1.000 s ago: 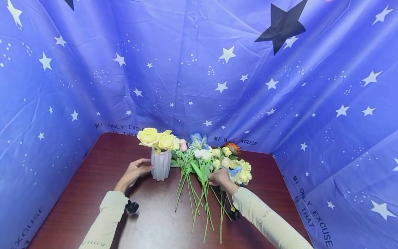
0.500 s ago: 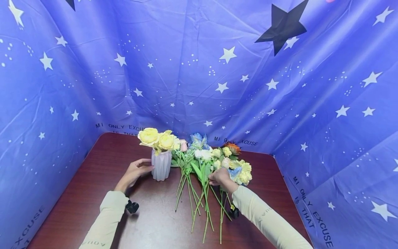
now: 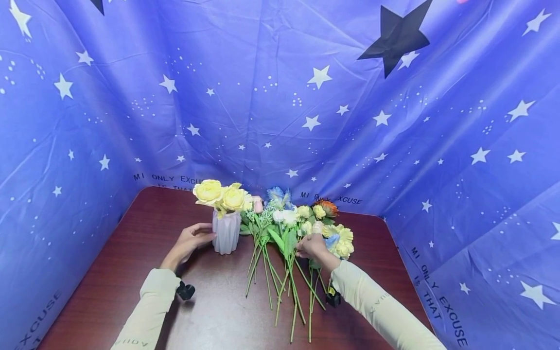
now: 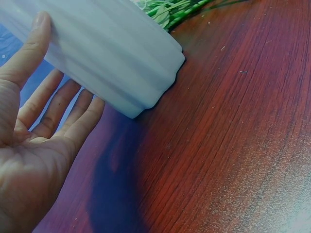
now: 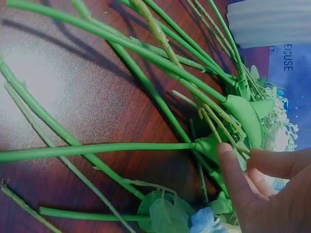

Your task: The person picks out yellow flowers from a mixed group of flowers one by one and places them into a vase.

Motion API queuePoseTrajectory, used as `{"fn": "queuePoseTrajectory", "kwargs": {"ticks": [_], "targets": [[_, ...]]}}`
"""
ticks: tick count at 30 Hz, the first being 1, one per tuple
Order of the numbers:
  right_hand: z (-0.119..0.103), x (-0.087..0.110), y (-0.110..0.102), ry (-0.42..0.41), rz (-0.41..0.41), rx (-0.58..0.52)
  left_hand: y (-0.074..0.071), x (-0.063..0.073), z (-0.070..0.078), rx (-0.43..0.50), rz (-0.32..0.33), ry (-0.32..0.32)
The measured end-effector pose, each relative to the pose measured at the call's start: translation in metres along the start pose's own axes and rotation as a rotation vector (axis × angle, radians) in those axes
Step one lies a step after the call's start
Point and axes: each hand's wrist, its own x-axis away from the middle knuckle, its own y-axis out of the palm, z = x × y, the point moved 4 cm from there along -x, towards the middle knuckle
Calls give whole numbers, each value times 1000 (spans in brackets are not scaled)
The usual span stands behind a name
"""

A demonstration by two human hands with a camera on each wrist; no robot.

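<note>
On the table, the pale fluted vase (image 3: 226,232) stands upright with two large yellow flowers (image 3: 220,195) at its mouth. My left hand (image 3: 189,244) touches the vase's left side. In the left wrist view, the thumb lies along the vase (image 4: 112,53) and the fairly straight fingers reach its edge. To the right, my right hand (image 3: 312,246) pinches a thin green flower stem (image 5: 232,138) between thumb and finger, among crossing stems. Which bloom belongs to that stem is unclear. Around this hand lie white flowers (image 3: 286,217), yellow flowers (image 3: 343,240) and green leaves (image 3: 283,239).
Blue flowers (image 3: 279,197), a pink bud (image 3: 258,205) and an orange flower (image 3: 328,208) lie toward the back of the dark red wooden table (image 3: 109,272). Several stems point toward the near edge. A blue starry cloth (image 3: 245,112) encloses the table's back and sides.
My right hand has shifted slightly right and up, and some stem ends near it have swung to the right. The left hand and the vase look unmoved.
</note>
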Motion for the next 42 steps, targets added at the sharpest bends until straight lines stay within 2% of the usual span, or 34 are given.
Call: {"fn": "queuePoseTrajectory", "kwargs": {"ticks": [7,10,16,20,29,36,42], "targets": [[-4,1,4,-77,-10,31,-1,0,-1,-3,-4,-8],[-6,2,6,-86,-19,57,-1,0,0,-1,-4,-7],[-5,4,10,-32,-59,15,-1,0,0,-8,-4,-8],[-2,5,10,-6,-57,-35,-1,0,0,-14,-5,-9],[10,-3,14,55,-97,-189,-2,-1,0,-16,-8,-11],[17,-7,16,139,-132,-222,0,-1,1,20,-19,19],[20,-9,17,165,-143,-247,0,0,2,25,-24,33]]}}
